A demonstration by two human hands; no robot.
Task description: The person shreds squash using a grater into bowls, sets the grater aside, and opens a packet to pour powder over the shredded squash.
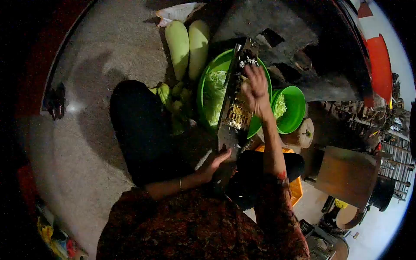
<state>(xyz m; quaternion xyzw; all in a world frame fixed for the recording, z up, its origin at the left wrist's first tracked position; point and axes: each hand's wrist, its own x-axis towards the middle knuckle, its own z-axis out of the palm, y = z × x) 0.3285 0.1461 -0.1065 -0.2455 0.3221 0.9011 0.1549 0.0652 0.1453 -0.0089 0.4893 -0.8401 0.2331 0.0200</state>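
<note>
A long grater board (232, 132) with a shiny toothed metal section slants across a large green basin (201, 97). Pale green shreds (214, 95) lie in the basin. My left hand (212, 167) grips the board's near end, its thumb on the side edge. Over the upper part of the grater, my right hand (256, 91) lies flat, slightly blurred, with its fingers stretched out. Whether a piece sits under the palm is hidden. White bits (248, 60) cling to the board just beyond the fingertips.
Two large pale green gourds (177, 50) lie beyond the basin on the left. Green peelings (175, 102) are heaped beside my knee. A smaller green bucket (297, 108) holding shreds stands at right, near a round wooden stump (306, 133). An orange crate (296, 190) sits by my right leg.
</note>
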